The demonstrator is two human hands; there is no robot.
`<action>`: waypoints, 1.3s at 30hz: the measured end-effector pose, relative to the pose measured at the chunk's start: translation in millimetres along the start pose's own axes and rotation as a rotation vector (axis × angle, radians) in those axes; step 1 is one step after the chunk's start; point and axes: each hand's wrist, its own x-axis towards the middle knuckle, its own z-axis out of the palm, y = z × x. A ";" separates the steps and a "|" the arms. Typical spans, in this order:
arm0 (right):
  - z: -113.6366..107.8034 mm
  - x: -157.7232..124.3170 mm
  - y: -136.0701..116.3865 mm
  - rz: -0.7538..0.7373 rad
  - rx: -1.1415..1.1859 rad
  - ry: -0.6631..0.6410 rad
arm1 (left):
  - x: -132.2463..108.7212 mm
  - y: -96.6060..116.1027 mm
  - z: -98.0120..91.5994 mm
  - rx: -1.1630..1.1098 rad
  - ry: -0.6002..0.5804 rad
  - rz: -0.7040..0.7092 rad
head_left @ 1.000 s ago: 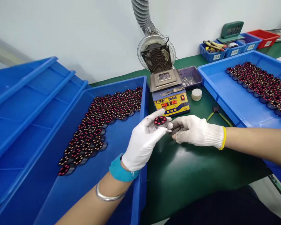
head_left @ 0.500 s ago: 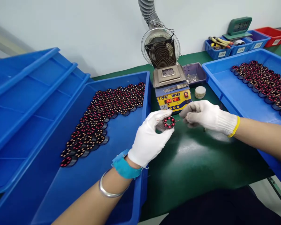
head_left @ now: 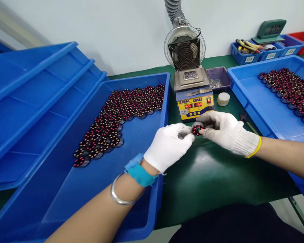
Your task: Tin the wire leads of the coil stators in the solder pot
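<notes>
In my gloved right hand [head_left: 224, 131] is a small motor stator [head_left: 198, 128], a dark ring with red copper windings, gripped between thumb and fingers above the green table. My left hand [head_left: 169, 145], in a white glove, has its thumb and forefinger pinched together at the stator's left edge. What lies between those fingertips, perhaps a wire end, is too small to make out. Just behind both hands stands a solder pot [head_left: 195, 104] with a yellow front panel, lit red digits and a metal top. A knife-like scraper [head_left: 199, 92] rests on its ledge.
Left, a blue tray [head_left: 142, 141] holds many stators, with stacked blue trays [head_left: 40, 101] beside it. Another stator-filled blue tray [head_left: 245, 91] is at right. Cutters [head_left: 249, 124], a round white pad [head_left: 223, 98], a purple bin [head_left: 221, 77] and a fume hose [head_left: 174, 10] surround the pot.
The stator has passed from my left hand into my right and turned so its side shows. My left fingers now pinch at its left edge. The view has shifted slightly left.
</notes>
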 end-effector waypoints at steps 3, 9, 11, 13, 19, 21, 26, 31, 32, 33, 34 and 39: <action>0.1 0.3 -0.2 0.023 0.082 -0.012 | 1.3 -0.6 -21.9 -0.274 -0.300 -0.125; 3.4 -0.1 -1.6 0.081 0.247 -0.046 | 3.6 -6.9 -23.5 -0.521 -0.083 -0.068; 4.1 -0.7 -0.7 0.062 0.255 -0.054 | 1.8 -4.8 -16.6 -0.515 -0.158 -0.042; 4.1 -1.1 0.2 0.041 0.222 -0.050 | -0.7 -2.5 -14.4 -0.515 -0.211 -0.041; 4.1 -1.4 -7.1 0.123 0.230 -0.019 | -1.9 -5.5 -24.0 -0.636 -0.131 -0.075; 4.6 -2.3 -11.3 0.147 0.235 -0.020 | -0.7 -4.7 -20.4 -0.557 0.007 -0.055; 3.7 -2.0 -10.8 0.116 0.133 -0.047 | -3.5 9.0 -11.6 -0.284 -0.055 -0.042; 2.0 2.2 -1.3 0.109 0.163 0.030 | -4.4 7.6 -22.8 -0.455 -0.095 -0.155; 2.2 2.4 -0.8 0.113 0.174 0.034 | -3.0 5.7 -22.1 -0.461 -0.073 -0.161; 2.5 2.3 -0.9 0.115 0.183 0.031 | -1.6 4.3 -19.5 -0.453 -0.066 -0.157; 3.0 2.0 -1.4 0.112 0.190 0.033 | -0.4 3.9 -15.4 -0.438 -0.082 -0.151; 3.3 2.1 -4.4 0.065 0.180 0.042 | -2.1 12.6 2.1 -0.515 -0.212 -0.203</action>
